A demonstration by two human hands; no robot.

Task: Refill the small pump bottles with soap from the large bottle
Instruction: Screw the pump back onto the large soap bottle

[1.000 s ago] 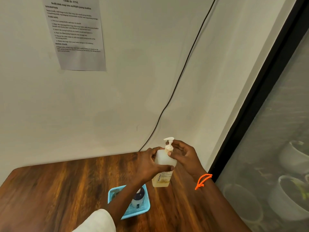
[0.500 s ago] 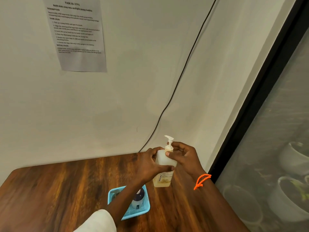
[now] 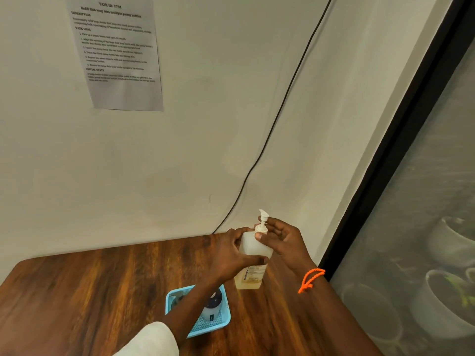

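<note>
A translucent large soap bottle (image 3: 250, 274) with yellowish soap in its lower part stands upright on the wooden table (image 3: 90, 291). Its white pump head (image 3: 263, 219) sits on top. My left hand (image 3: 231, 255) grips the bottle's body from the left. My right hand (image 3: 282, 240) pinches the pump collar at the neck. A small bottle with a dark top (image 3: 213, 304) stands in a light blue basket (image 3: 226, 319), partly hidden by my left forearm.
The table meets a white wall at the back, where a black cable (image 3: 270, 129) runs down. A printed task sheet (image 3: 118, 52) hangs on the wall. A dark-framed glass panel (image 3: 411, 176) borders the table's right side.
The pump nozzle has turned from sideways towards the back, with my right fingers shifting round the collar. The bottle and left hand stay in place.
</note>
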